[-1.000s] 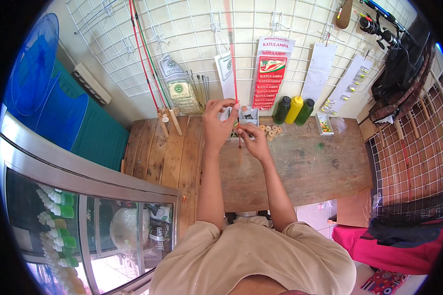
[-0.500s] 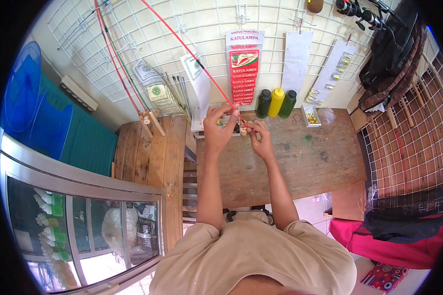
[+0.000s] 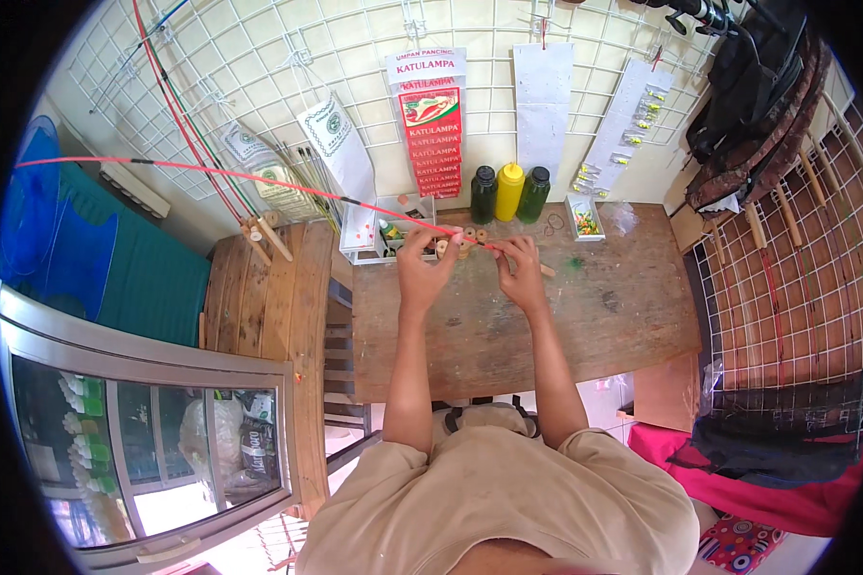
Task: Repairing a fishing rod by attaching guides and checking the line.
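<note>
A thin red fishing rod [image 3: 249,176] with dark bands runs from the far left, above the table, to both my hands. My left hand [image 3: 425,273] pinches it between thumb and fingertips. To the right, my right hand [image 3: 522,276] is closed on its lower end. A short wooden piece [image 3: 548,270] shows just beyond the right fingers; whether it belongs to the rod I cannot tell. Behind and between the hands are several small round wooden pieces [image 3: 480,235]. Just left of them, a white divided tray [image 3: 364,255] holds small items, partly hidden by my left hand.
Two dark green bottles [image 3: 535,195] and a yellow bottle [image 3: 508,192] stand at the back of the wooden table [image 3: 604,307]. A small white box [image 3: 586,230] of colourful pieces is beside them. Packets hang on the wire grid [image 3: 489,96]. A glass-fronted cabinet [image 3: 144,355] stands left.
The rod has swung down to the left, from steeply raised to nearly level. My hands have moved apart, and the round wooden pieces now show. The view has shifted slightly right.
</note>
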### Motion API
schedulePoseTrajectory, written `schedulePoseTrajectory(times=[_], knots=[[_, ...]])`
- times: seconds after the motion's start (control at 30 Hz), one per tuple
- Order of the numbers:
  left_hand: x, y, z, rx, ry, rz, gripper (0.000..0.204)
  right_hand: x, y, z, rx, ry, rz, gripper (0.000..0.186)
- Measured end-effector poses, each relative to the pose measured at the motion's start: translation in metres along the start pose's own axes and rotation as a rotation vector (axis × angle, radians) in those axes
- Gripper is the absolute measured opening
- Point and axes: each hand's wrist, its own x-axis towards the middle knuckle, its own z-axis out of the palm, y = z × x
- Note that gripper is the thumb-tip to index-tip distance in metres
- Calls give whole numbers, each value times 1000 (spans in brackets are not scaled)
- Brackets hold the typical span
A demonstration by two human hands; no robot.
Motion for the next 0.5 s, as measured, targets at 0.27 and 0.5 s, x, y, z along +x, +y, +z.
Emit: schedulePoseTrajectory(times=[0.27,0.5], knots=[[-16,-23,24,-141,-52,-82,12,-6,16,-10,-21,33,19,18],[-26,-41,50,-151,-154,-124,13,-15,17,-22,-90,102,74,20]])
